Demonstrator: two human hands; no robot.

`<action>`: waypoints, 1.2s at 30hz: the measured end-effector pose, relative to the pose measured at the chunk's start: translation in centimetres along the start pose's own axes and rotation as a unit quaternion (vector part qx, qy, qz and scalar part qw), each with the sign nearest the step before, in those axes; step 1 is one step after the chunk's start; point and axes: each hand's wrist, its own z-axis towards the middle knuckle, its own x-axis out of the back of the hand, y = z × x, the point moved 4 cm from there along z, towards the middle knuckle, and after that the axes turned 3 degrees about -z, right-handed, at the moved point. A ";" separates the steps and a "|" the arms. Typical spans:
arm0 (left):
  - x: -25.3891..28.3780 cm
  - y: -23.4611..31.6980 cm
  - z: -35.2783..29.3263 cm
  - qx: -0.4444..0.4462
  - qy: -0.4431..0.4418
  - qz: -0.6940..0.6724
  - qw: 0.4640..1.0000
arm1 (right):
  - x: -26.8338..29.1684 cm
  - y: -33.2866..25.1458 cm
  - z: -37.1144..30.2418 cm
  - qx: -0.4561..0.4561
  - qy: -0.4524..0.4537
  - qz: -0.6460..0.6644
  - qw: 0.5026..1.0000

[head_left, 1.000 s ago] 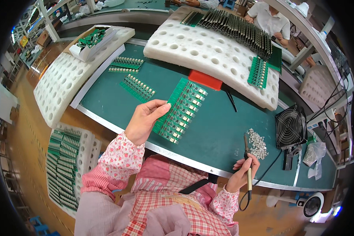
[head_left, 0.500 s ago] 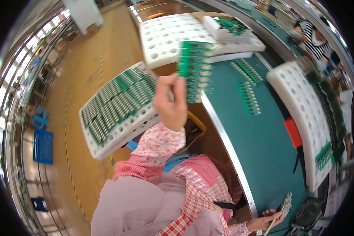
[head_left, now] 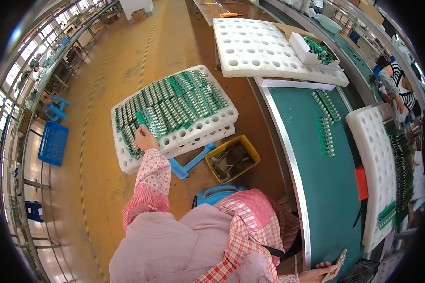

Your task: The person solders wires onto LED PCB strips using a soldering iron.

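Note:
My left hand (head_left: 145, 137) reaches out to the near-left part of a white foam tray (head_left: 174, 141). Its fingers are closed on the near edge of a green circuit board strip (head_left: 153, 121), which lies over the rows of similar boards (head_left: 189, 101) on the tray. At the lower right, over the green bench top, my right hand (head_left: 318, 273) is wrapped round the pale handle of a brush (head_left: 341, 257) with a greyish head. Two more green board strips (head_left: 326, 106) (head_left: 325, 136) lie on the bench.
A holed white foam sheet (head_left: 250, 47) carries a white box (head_left: 307, 54) of green boards. Another foam block (head_left: 370, 160) stands along the bench's right side, near a red object (head_left: 361, 181) and a black fan (head_left: 363, 271). A yellow bin (head_left: 255, 167) sits below. Someone in stripes (head_left: 401, 85) works beyond.
My left hand has carried the board strip from beside the bench, down and left onto the boards on the foam tray. The view has turned left. My right hand keeps the brush.

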 end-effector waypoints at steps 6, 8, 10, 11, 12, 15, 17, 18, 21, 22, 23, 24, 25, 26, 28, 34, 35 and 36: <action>-4.9 0.8 -3.2 -0.010 -0.083 0.010 0.996 | 0.1 -1.1 -0.4 -0.016 0.000 -0.023 1.000; -8.1 0.0 -4.7 0.021 -0.091 -0.085 0.992 | 0.3 -0.8 -0.5 -0.023 -0.002 -0.021 1.000; -10.8 -0.6 -5.6 0.042 -0.113 -0.113 0.986 | 0.5 -0.9 -0.5 -0.027 0.000 -0.026 0.999; -11.9 -0.8 -6.1 0.061 -0.133 -0.138 0.980 | 0.6 -0.9 -0.5 -0.021 -0.001 -0.044 0.999; -12.0 1.1 -6.4 0.080 -0.149 -0.140 0.976 | 0.6 -0.9 -0.5 -0.016 0.001 -0.064 0.998; -13.5 1.1 -4.9 0.076 -0.150 -0.168 0.971 | 0.4 -1.5 -0.5 -0.006 0.002 -0.086 0.996; -12.3 4.2 -2.7 0.012 -0.118 -0.019 0.993 | 0.5 -0.1 -0.4 -0.006 0.008 -0.085 0.996; -13.7 2.6 -0.8 -0.011 -0.090 -0.038 0.995 | 0.7 1.0 -0.3 -0.004 0.013 -0.073 0.997; -12.5 3.1 3.7 -0.042 -0.060 0.030 0.997 | 0.1 0.9 0.0 -0.012 0.002 -0.067 0.998; -12.8 3.3 4.9 0.004 -0.070 0.064 0.995 | 0.0 0.7 -0.1 -0.007 0.007 -0.070 0.998; -13.4 2.8 6.0 0.001 -0.076 0.069 0.995 | 0.0 0.8 0.0 -0.010 0.007 -0.077 0.997; -13.9 2.4 7.0 0.019 -0.076 0.097 0.992 | 0.0 0.7 0.1 -0.012 0.009 -0.075 0.997; -14.4 2.1 7.7 0.038 -0.074 0.124 0.989 | 0.0 0.7 0.0 -0.014 0.010 -0.071 0.997; -15.0 1.9 8.2 0.034 -0.077 0.127 0.988 | 0.1 0.6 -0.1 -0.012 0.011 -0.083 0.996; -15.6 2.3 8.5 0.106 -0.099 0.168 0.975 | 0.2 0.6 -0.2 -0.016 0.016 -0.098 0.995; -17.3 0.7 9.6 0.140 -0.109 0.204 0.963 | 0.3 1.1 0.0 -0.005 0.010 -0.118 0.993; -17.5 0.5 9.6 0.147 -0.110 0.209 0.960 | 0.3 1.2 0.1 -0.001 0.012 -0.122 0.992; -17.8 0.9 9.5 0.168 -0.094 0.205 0.960 | 0.2 1.2 0.1 0.002 0.012 -0.129 0.992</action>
